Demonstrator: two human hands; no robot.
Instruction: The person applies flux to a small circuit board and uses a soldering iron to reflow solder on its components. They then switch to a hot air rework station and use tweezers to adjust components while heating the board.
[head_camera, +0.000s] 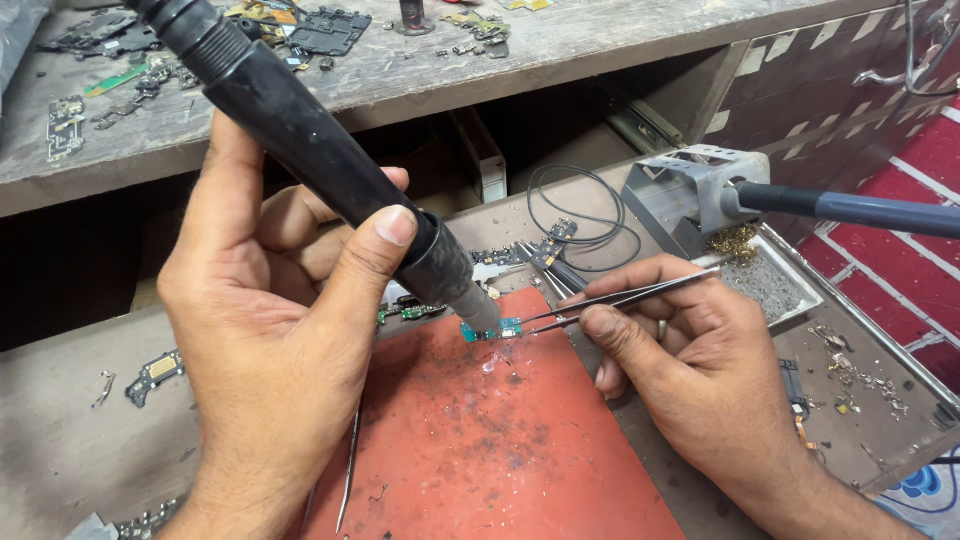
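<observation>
Head view. Nearest the lens: left hand (275, 340), fingers wrapped and clamped round thick black cylindrical hot-air tool handle (300, 140), thumb pressed along its lower side. Metal nozzle (480, 310) of that handle tilted down, tip just above small teal circuit board (497, 329). Right hand (690, 360) clamped on thin silver metal tweezers (620, 300), pinched between thumb and forefingers, tips reaching left to the edge of the teal board; touching or just short, cannot tell. Board lying at the far edge of scorched red rectangular work mat (480, 440), flat, with a small shiny patch of residue just in front of it.

Round about: second pair of slim tweezers (350, 465) resting at the mat's left edge. Grey metal soldering-iron stand (690, 195) behind the right hand, blue-handled iron (860, 210) lying in it, brass wool below. Loop of thin black wire (580, 205) beside the stand. Dusty grey wooden bench (70, 440) under all, scattered small board scraps (155, 372) at left. Upper wooden shelf (600, 40) at the back, strewn with dark phone parts (330, 30).
</observation>
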